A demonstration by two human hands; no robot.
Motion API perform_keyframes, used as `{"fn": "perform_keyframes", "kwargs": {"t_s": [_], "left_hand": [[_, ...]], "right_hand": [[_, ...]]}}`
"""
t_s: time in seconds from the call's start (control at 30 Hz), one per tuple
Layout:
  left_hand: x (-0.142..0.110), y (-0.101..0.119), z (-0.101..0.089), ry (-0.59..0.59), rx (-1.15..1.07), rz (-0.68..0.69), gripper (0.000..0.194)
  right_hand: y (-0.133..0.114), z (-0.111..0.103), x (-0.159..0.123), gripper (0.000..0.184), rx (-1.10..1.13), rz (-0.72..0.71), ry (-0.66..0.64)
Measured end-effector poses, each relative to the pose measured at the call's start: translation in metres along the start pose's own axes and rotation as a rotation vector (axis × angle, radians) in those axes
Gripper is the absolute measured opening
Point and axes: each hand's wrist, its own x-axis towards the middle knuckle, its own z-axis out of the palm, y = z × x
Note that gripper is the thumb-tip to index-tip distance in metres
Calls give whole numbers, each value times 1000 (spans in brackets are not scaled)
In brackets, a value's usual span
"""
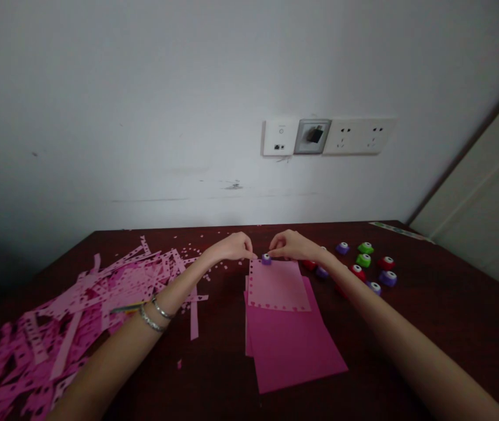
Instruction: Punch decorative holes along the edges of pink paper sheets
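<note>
A light pink sheet of paper [279,285] lies on a darker pink sheet [293,345], with small punched shapes along its left, bottom and top edges. A small purple craft punch [266,259] sits on its top edge, near the left corner. My left hand [234,246] is closed in a pinch at that corner, just left of the punch. My right hand [291,245] is closed, its fingertips against the punch's right side. The exact grip under the right fingers is partly hidden.
Punched pink paper strips [78,310] are heaped at the left, with tiny cut-outs scattered beside them. Several red, green and purple punches [364,260] stand at the right, some behind my right forearm. A patterned strip [401,231] lies at the back right, near the wall.
</note>
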Motion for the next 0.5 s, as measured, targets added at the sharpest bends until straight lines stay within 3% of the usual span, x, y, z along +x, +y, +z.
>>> {"fn": "perform_keyframes", "kwargs": {"t_s": [0.3, 0.5], "left_hand": [[-1, -16, 14, -73, -104, -18, 29], [-1, -20, 15, -108, -155, -83, 34]], "right_hand": [[18, 22, 3, 25, -231, -173, 81], [22, 27, 6, 25, -209, -238, 104]]}}
